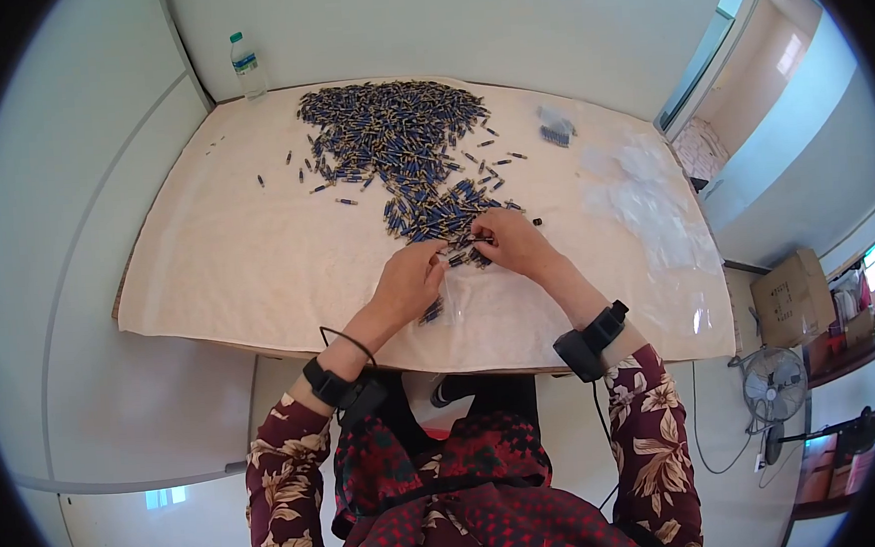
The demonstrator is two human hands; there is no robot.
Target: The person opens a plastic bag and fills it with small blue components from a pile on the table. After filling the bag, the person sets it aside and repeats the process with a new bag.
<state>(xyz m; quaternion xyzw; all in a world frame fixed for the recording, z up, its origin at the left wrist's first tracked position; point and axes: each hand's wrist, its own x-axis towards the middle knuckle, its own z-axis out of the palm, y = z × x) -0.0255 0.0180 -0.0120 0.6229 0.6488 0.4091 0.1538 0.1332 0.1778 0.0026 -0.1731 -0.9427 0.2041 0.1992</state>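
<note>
A large heap of small dark-blue cylindrical pieces with gold-coloured ends [388, 126] covers the back middle of the cloth-covered table, and a smaller part of it reaches toward my hands. My left hand [408, 280] is closed at the opening of a small clear plastic bag [450, 301]. Several dark pieces [431, 312] show low in the bag, beside that hand. At the heap's near edge, my right hand [513, 242] pinches what looks like one of the small pieces. A few loose pieces lie just below its fingertips.
Clear plastic bags [648, 195] are spread on the table's right side. A small packed bag of pieces [554, 127] lies farther back. A water bottle [246, 67] stands at the back left corner. A fan [774, 384] and a cardboard box [792, 297] are off to the right.
</note>
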